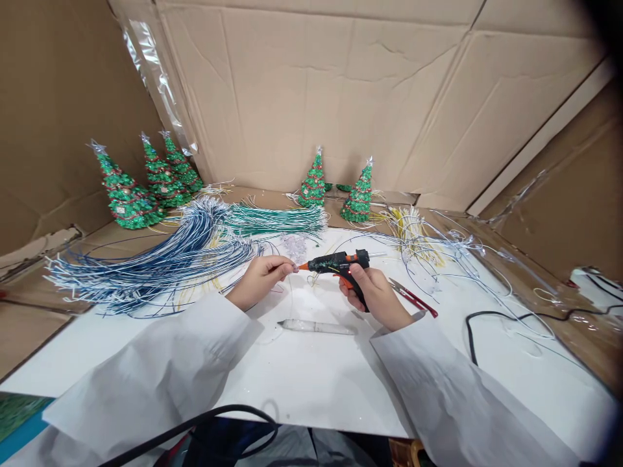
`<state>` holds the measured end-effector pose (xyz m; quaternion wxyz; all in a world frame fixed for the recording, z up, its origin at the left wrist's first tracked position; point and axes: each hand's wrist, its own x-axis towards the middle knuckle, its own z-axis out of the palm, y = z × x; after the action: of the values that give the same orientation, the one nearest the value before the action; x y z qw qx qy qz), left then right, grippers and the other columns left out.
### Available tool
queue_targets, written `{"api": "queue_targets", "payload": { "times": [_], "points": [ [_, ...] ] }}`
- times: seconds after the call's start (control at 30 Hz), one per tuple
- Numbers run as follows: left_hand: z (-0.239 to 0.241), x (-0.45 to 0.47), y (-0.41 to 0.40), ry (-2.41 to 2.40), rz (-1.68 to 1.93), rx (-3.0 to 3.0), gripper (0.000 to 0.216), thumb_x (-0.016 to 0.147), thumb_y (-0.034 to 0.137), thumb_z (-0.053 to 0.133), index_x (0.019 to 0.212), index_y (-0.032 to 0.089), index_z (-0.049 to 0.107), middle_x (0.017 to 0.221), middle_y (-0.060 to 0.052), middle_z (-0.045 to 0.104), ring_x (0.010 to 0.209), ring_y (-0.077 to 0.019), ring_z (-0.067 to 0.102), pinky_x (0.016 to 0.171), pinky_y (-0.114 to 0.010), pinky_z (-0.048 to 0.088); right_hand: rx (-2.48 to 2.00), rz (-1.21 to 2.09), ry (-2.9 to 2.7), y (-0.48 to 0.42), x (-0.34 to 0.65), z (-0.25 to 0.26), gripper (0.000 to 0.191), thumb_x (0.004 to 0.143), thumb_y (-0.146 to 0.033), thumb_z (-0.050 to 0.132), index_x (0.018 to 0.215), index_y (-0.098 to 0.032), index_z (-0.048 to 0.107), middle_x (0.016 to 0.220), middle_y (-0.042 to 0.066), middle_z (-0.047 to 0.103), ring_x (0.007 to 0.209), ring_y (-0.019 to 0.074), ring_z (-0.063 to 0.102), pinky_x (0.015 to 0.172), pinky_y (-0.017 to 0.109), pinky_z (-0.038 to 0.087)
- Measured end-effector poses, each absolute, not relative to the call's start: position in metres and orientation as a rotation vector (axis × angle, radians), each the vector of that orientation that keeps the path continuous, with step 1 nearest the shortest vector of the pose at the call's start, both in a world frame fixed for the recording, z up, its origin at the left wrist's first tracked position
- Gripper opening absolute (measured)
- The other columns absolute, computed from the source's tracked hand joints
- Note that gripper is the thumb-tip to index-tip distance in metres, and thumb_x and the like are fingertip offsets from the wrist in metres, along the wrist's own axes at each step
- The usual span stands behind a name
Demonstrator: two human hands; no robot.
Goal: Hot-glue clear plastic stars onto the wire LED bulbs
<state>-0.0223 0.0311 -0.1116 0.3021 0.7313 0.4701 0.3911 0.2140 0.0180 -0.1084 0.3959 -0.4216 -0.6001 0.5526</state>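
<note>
My right hand [372, 292] grips a black glue gun [338, 263] with an orange nozzle that points left. My left hand [263, 275] pinches a small clear piece [293, 266] right at the nozzle tip; I cannot make out what the piece is. Both hands hover over a white sheet [316, 376] on the table. A clear glue stick [318, 327] lies on the sheet just below the hands. Both arms wear white sleeves.
Bundles of blue wires [146, 269], green wires [272, 220] and yellow wires [411, 227] lie behind the hands. Small green glitter trees stand at back left [129, 194] and back centre [360, 194]. Red-handled snips [413, 298] lie right of my hand. A black cable [506, 318] runs right. Cardboard walls surround.
</note>
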Motion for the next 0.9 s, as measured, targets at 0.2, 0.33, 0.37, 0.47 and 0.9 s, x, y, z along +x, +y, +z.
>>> {"api": "queue_targets", "payload": {
  "times": [0.2, 0.33, 0.37, 0.47, 0.9],
  "points": [
    [-0.1105, -0.0213, 0.0303, 1.238, 1.035, 2.000, 0.032, 0.083, 0.038, 0.048, 0.073, 0.014, 0.067, 0.056, 0.001, 0.054, 0.052, -0.0103, 0.043, 0.050, -0.020, 0.032, -1.130, 1.454, -1.449, 0.0178, 0.2133, -0.1118, 0.055, 0.076, -0.068, 0.043, 0.062, -0.015, 0.050, 0.052, -0.003, 0.044, 0.033, 0.0043, 0.033, 0.030, 0.019, 0.019],
    [-0.1112, -0.0216, 0.0304, 1.223, 1.026, 2.009, 0.034, 0.084, 0.038, 0.048, 0.072, 0.013, 0.067, 0.055, 0.001, 0.052, 0.052, -0.0102, 0.043, 0.050, -0.020, 0.033, -1.135, 1.463, -1.441, 0.0174, 0.2131, -0.1112, 0.055, 0.075, -0.068, 0.043, 0.059, -0.016, 0.048, 0.051, -0.004, 0.040, 0.033, 0.0038, 0.032, 0.030, 0.019, 0.019],
    [-0.1117, -0.0217, 0.0303, 1.225, 1.027, 2.004, 0.034, 0.084, 0.038, 0.047, 0.072, 0.013, 0.067, 0.054, 0.001, 0.052, 0.052, -0.0102, 0.043, 0.050, -0.020, 0.033, -1.139, 1.464, -1.439, 0.0175, 0.2130, -0.1113, 0.055, 0.075, -0.068, 0.043, 0.058, -0.016, 0.047, 0.051, -0.005, 0.039, 0.033, 0.0037, 0.032, 0.030, 0.019, 0.019],
    [-0.1130, -0.0218, 0.0302, 1.233, 1.024, 1.985, 0.034, 0.084, 0.039, 0.047, 0.073, 0.013, 0.067, 0.054, 0.001, 0.052, 0.051, -0.0102, 0.043, 0.050, -0.020, 0.032, -1.142, 1.467, -1.437, 0.0180, 0.2127, -0.1127, 0.055, 0.075, -0.069, 0.042, 0.057, -0.017, 0.044, 0.049, -0.006, 0.036, 0.033, 0.0037, 0.031, 0.030, 0.018, 0.019],
    [-0.1131, -0.0212, 0.0306, 1.194, 1.015, 1.959, 0.037, 0.084, 0.041, 0.046, 0.071, 0.012, 0.065, 0.053, 0.002, 0.048, 0.050, -0.0097, 0.040, 0.048, -0.020, 0.030, -1.138, 1.454, -1.407, 0.0179, 0.2115, -0.1132, 0.055, 0.072, -0.071, 0.045, 0.057, -0.017, 0.044, 0.049, -0.006, 0.035, 0.033, 0.0039, 0.030, 0.029, 0.019, 0.019]
  ]
}}
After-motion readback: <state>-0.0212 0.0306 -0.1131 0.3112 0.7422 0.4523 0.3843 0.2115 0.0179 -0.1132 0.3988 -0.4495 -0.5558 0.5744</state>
